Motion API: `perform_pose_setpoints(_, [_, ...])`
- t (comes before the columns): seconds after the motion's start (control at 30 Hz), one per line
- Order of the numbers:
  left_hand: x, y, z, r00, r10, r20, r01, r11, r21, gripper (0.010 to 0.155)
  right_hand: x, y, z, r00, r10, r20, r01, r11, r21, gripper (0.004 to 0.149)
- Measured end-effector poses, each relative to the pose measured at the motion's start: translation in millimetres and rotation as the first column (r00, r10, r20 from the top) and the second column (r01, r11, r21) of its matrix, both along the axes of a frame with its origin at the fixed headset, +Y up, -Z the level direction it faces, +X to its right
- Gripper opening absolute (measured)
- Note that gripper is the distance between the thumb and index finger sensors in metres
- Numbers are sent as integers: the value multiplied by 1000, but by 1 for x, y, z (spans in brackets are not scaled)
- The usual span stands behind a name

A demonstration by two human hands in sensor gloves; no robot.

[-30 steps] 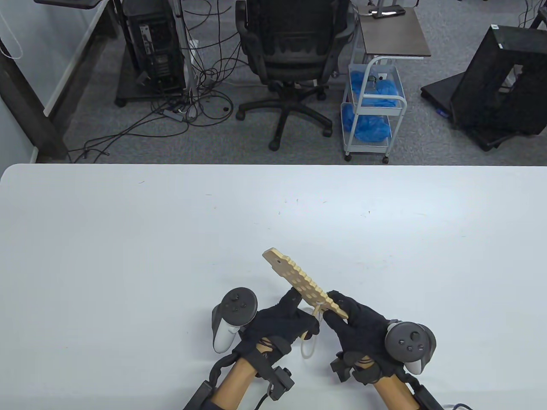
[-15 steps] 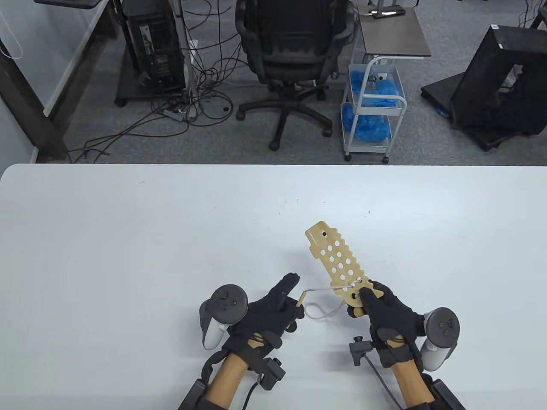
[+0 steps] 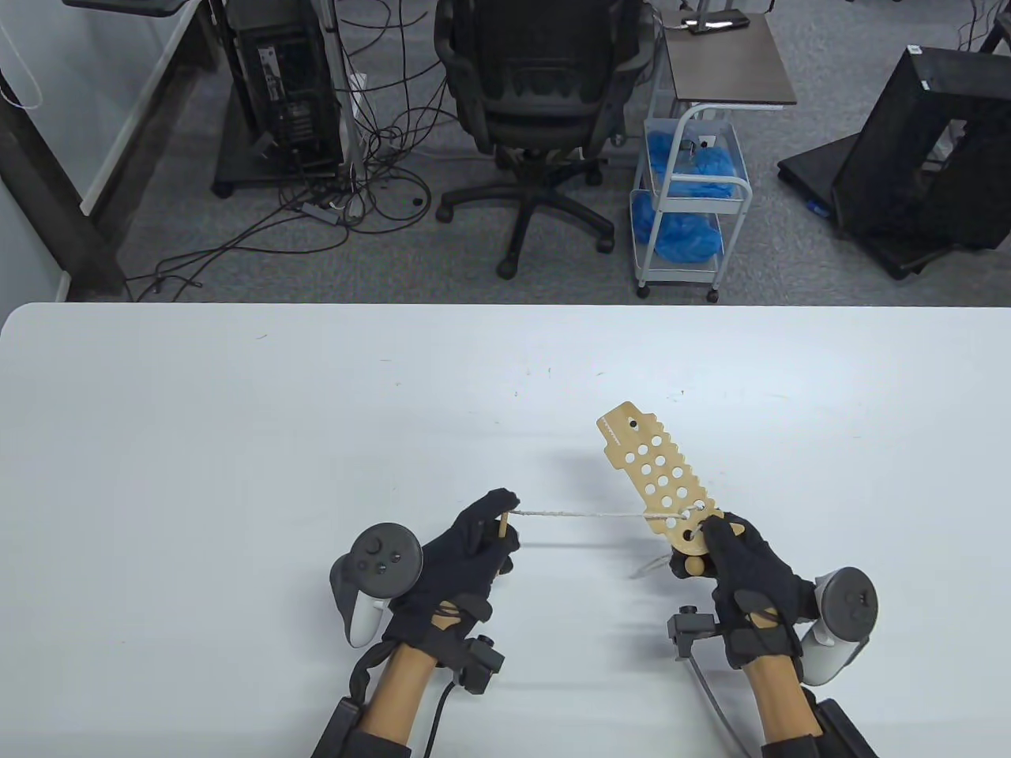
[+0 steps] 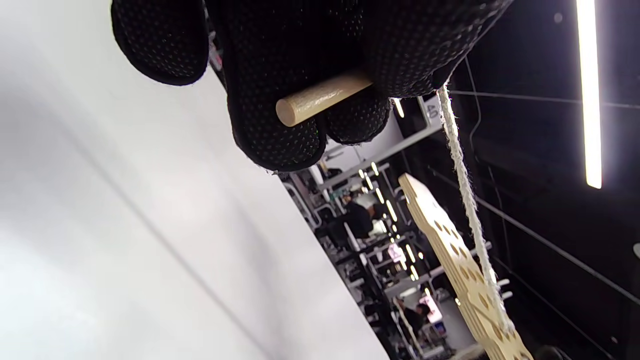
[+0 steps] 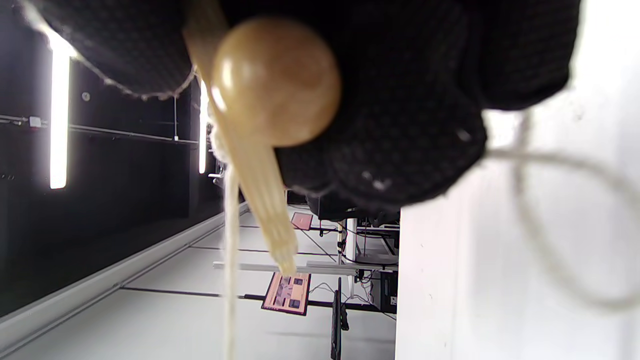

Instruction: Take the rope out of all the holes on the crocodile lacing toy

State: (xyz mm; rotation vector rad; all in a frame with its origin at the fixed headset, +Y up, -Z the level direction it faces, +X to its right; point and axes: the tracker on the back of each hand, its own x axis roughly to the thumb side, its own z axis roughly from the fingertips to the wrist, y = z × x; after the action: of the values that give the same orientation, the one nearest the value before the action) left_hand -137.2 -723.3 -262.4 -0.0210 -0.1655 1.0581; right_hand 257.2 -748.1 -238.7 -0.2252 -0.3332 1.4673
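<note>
I am holding the crocodile lacing toy (image 3: 662,487) up off the white table (image 3: 237,442) in my right hand (image 3: 746,580), on the right side of the near edge; the wooden board is tilting away from me, its head end pointing up and to the far left, its holed face showing in the table view. My right fingers are closing around the board's lower end, thumb lying on the top face, and a round wooden bead (image 5: 276,80) is sitting just below them, tucked against the glove. In the right wrist view the board is showing edge-on.

The rope (image 3: 584,515) is running taut and nearly level from a hole near the toy's lower end across to my left hand (image 3: 466,557), which is well apart from the toy. My left fingers (image 4: 280,125) are curling shut and pinching the wooden needle (image 4: 320,97) at the rope's end; one blunt end of the needle is sticking out past my fingertips. A slack loop of rope is lying on the table just beside my right hand, below the toy
</note>
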Motion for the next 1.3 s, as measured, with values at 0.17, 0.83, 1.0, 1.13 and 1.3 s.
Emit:
perform_pose_setpoints(0.17, [-17, -1, -2, 995, 35, -92, -35, 999, 6, 59, 7, -2, 0, 999, -42, 32, 43, 999, -23, 48])
perform_pose_setpoints(0.83, [-70, -10, -6, 939, 123, -321, -131, 991, -5, 54, 27, -11, -1, 983, -157, 94, 164, 984, -70, 49])
perform_pose_setpoints(1.0, [-74, -12, -6, 932, 131, -339, -144, 989, -13, 55, 30, -11, 0, 979, -178, 103, 185, 980, -70, 49])
perform_pose_setpoints(1.13, [-76, -13, -5, 925, 130, -356, -148, 989, -24, 54, 31, -12, 0, 974, -200, 109, 208, 976, -68, 49])
perform_pose_setpoints(1.3, [-79, -13, -5, 918, 136, -372, -158, 987, -29, 54, 34, -13, 0, 967, -226, 118, 235, 970, -68, 50])
